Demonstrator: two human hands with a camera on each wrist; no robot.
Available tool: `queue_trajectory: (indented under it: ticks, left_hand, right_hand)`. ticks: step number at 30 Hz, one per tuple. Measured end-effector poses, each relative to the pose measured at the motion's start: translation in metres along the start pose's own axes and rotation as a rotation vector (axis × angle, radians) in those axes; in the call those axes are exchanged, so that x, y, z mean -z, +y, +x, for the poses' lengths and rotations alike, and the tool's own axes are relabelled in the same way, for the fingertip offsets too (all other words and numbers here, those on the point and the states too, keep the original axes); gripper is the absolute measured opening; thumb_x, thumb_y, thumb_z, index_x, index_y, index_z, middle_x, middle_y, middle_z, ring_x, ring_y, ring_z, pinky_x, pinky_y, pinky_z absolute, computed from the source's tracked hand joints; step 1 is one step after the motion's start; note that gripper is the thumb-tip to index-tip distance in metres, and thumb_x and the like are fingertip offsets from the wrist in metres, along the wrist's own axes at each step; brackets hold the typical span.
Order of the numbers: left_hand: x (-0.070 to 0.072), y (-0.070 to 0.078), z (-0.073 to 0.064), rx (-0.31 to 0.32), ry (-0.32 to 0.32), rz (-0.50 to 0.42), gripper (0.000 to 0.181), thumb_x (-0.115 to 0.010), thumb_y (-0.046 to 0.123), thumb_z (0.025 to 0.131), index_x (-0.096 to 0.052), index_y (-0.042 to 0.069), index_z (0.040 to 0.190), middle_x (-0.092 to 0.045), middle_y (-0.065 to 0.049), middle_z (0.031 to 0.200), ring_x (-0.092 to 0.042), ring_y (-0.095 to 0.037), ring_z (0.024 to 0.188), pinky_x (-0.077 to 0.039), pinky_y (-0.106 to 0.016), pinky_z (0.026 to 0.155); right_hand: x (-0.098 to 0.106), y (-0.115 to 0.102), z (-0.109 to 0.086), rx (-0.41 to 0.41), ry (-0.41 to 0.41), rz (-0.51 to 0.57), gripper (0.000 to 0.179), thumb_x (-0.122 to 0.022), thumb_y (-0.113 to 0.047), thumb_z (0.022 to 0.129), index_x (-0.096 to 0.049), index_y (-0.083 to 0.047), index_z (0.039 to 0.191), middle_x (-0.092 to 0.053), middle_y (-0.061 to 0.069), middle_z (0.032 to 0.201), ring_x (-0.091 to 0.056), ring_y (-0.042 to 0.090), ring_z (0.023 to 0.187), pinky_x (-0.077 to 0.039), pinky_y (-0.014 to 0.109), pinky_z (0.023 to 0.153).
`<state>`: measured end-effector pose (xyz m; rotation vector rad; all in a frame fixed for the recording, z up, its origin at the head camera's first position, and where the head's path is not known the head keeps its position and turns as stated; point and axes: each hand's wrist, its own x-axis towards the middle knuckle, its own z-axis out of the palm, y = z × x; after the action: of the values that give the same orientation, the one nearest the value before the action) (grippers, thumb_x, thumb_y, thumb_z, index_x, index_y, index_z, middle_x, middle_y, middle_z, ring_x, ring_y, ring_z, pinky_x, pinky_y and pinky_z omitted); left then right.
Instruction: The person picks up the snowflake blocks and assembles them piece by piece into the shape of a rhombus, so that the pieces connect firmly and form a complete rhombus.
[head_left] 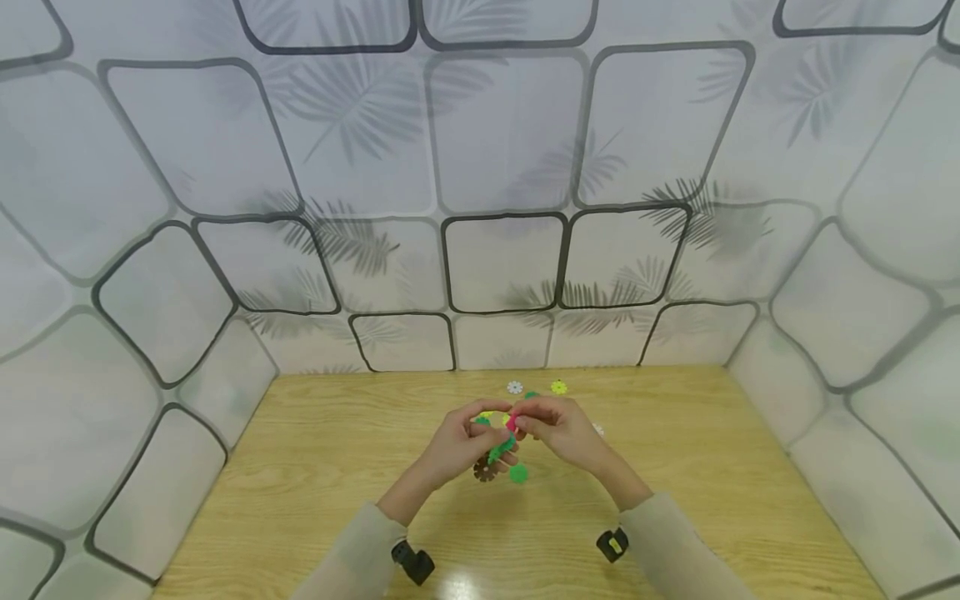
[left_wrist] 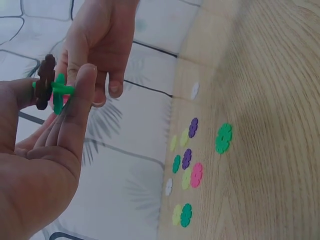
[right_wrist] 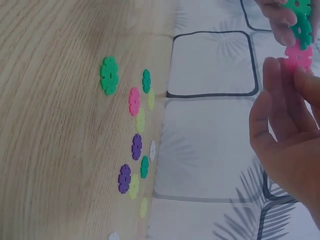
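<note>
My left hand [head_left: 459, 443] holds a small joined cluster of notched plastic snowflake discs. In it are a brown disc [left_wrist: 46, 82] and green discs [right_wrist: 302, 31], set at angles to one another. My right hand [head_left: 564, 431] pinches a pink disc [right_wrist: 299, 56] between thumb and fingers. In the right wrist view the pink disc's edge meets the lower green disc; whether their slots are locked cannot be seen. Both hands are raised above the table and close together. Fingers partly hide the cluster in the head view.
Loose discs lie on the wooden table [head_left: 337, 467] beyond the hands: a green disc [left_wrist: 224, 138], a pink one [left_wrist: 196, 175], purple ones [right_wrist: 136, 146], several yellow, green and white ones. Patterned cloth walls [head_left: 502, 262] stand at the back and both sides.
</note>
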<state>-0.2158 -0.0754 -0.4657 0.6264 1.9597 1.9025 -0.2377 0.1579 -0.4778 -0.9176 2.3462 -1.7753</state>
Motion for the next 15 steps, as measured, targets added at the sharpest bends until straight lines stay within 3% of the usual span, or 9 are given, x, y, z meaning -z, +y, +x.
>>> queue_trajectory:
  ticks: [6,11,15]
  left_hand:
    - [-0.0019,-0.0016,0.0010,-0.001,0.040,0.023,0.043,-0.063,0.011,0.105,-0.057,0.009,0.147,-0.076,-0.033,0.101,-0.078,-0.045,0.086,-0.062,-0.027,0.060]
    - [-0.0021,-0.0009,-0.0003,0.002,0.081,0.058,0.049,-0.066,0.014,0.104,-0.055,0.008,0.151,-0.079,-0.023,0.090,-0.080,-0.025,0.075,-0.056,-0.024,0.054]
    - [-0.0011,-0.0017,-0.0010,0.005,0.106,0.083,0.048,-0.066,0.016,0.104,-0.057,0.010,0.151,-0.079,-0.023,0.089,-0.076,-0.012,0.068,-0.050,-0.022,0.052]
  right_hand:
    - [-0.0026,-0.0023,-0.0007,-0.047,0.023,0.014,0.015,-0.066,-0.009,0.104,-0.067,-0.007,0.119,-0.078,0.015,0.102,-0.075,0.027,0.087,-0.059,0.025,0.069]
    - [-0.0020,-0.0046,-0.0019,-0.075,0.034,-0.017,0.018,-0.064,-0.009,0.105,-0.066,-0.003,0.122,-0.077,0.021,0.099,-0.074,0.029,0.082,-0.059,0.026,0.069]
    - [-0.0006,-0.0009,-0.0040,-0.124,0.057,-0.039,0.022,-0.064,-0.010,0.106,-0.065,-0.001,0.125,-0.078,0.019,0.100,-0.074,0.024,0.079,-0.058,0.025,0.068]
